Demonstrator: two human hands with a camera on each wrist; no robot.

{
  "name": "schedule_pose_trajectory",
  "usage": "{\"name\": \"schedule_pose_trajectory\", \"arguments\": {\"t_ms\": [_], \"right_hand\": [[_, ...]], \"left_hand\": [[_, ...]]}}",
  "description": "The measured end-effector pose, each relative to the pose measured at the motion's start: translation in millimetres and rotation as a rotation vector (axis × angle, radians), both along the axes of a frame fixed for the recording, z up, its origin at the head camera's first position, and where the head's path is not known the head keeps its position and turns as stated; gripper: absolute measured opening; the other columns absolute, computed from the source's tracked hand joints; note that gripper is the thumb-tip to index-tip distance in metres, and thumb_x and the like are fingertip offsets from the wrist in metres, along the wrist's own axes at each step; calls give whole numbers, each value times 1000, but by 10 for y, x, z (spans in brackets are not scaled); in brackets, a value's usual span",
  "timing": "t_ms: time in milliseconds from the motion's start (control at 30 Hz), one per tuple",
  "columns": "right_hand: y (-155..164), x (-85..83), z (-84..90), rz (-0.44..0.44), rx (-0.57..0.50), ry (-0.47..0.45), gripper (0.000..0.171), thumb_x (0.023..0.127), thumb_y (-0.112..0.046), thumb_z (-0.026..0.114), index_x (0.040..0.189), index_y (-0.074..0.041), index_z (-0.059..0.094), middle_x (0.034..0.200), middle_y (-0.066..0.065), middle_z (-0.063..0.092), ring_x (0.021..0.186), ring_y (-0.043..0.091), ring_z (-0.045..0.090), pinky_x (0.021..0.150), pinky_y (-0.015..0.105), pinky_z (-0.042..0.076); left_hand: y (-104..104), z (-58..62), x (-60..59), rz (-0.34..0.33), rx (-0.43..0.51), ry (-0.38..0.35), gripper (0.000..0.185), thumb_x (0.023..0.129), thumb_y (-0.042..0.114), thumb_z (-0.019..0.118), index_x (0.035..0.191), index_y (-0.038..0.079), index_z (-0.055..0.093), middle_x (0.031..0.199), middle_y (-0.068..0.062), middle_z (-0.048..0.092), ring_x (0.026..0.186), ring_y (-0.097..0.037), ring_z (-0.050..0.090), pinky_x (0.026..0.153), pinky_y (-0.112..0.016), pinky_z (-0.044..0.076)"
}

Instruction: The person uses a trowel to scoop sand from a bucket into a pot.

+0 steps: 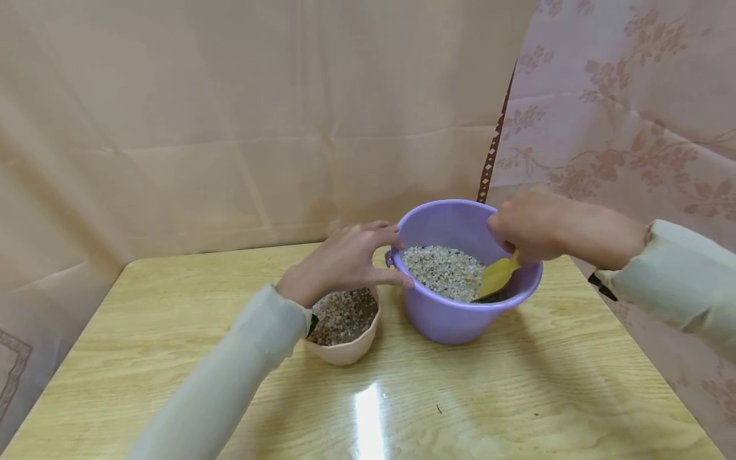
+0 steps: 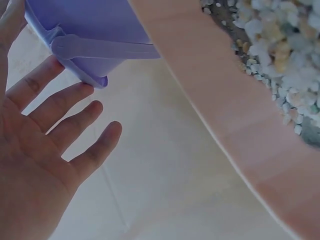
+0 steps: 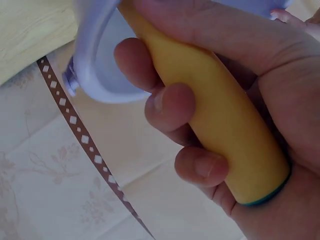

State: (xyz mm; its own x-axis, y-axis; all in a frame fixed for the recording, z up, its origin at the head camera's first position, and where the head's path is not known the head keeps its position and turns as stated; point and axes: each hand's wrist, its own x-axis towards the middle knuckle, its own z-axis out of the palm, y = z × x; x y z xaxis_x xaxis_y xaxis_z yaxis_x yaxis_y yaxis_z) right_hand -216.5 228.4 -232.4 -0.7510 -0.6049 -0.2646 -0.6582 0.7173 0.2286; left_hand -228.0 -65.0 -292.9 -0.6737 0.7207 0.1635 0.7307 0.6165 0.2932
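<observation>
- Bucket [image 1: 454, 319]: lilac plastic, holding pale gravel [image 1: 443, 271] flecked white, cream and grey.
- Scoop [image 1: 497, 276]: mustard yellow; teal band at the handle end in the right wrist view.
- Bowl [image 1: 347, 351]: pale peach, its gravel browner and darker.
- Table [image 1: 517, 396]: light yellow wood grain, glossy.
- Sleeves [image 1: 230, 377]: pale grey-green.
- Backdrop [image 1: 230, 128]: plain beige; cloth on the right [image 1: 632, 96] pink with rose floral print, brown diamond-patterned edging.

Head view looks down across table [image 1: 517, 396]; wrist views sit close; all share purple bucket [image 1: 454, 319]
</observation>
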Motion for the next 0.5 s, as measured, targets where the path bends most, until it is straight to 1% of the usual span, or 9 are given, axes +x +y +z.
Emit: {"name": "schedule_pose_trajectory", "arguments": {"t_ms": [167, 333, 500], "right_hand": [[10, -9, -73, 22, -49, -21, 29, 62, -12, 87, 66, -21, 60, 65, -7, 55, 57, 15, 50, 54, 33, 44], [31, -31, -99, 13, -56, -21, 28, 63, -14, 88, 67, -21, 61, 65, -7, 56, 58, 15, 50, 55, 34, 44], [54, -23, -151, 29, -75, 5, 29, 64, -15, 88, 66, -22, 59, 64, -7, 54, 57, 15, 49, 53, 33, 43]], "left_hand": [[-12, -38, 7, -22, 25, 1, 60, 78, 65, 73, 117, 19, 70, 139, -8, 59, 127, -24, 56, 102, -46, 46], [-14, -42, 8, -27, 36, 3, 59, 79, 64, 73, 116, 18, 70, 135, -7, 62, 129, -24, 55, 103, -45, 45], [-20, -36, 16, -23, 29, -7, 60, 80, 63, 72, 118, 17, 69, 139, -10, 59, 130, -26, 54, 105, -46, 44]]}}
